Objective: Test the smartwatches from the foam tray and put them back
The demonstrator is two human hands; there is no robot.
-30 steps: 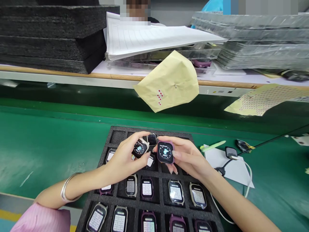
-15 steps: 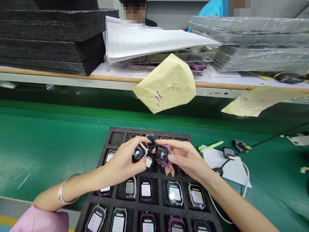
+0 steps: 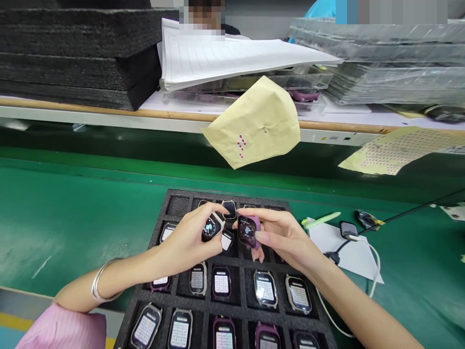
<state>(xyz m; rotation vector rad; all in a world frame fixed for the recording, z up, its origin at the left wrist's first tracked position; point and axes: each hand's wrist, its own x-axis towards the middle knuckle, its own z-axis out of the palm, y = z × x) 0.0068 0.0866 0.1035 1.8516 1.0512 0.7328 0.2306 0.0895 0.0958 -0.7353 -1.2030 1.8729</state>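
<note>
My left hand [image 3: 185,242] is closed round a light-cased smartwatch body [image 3: 211,228] whose lit screen shows a dial. A purple-cased smartwatch body [image 3: 247,231], also lit, sits pinched in my right hand [image 3: 281,237]. Both hands hover side by side over the far half of a black foam tray [image 3: 174,206] on the green belt. Its cells hold several more watch bodies, such as one with a white screen [image 3: 221,282].
The green conveyor belt [image 3: 72,218] runs left to right. White paper [image 3: 348,252], a green pen [image 3: 321,220] and a cabled charger [image 3: 347,229] lie right of the tray. Behind stand stacked black foam [image 3: 72,53], papers, clear trays, yellow sticker sheets [image 3: 256,123], and another person.
Both hands have turned the watches slightly, the purple one tilting away from me and lowering a little. The hands stay over the tray.
</note>
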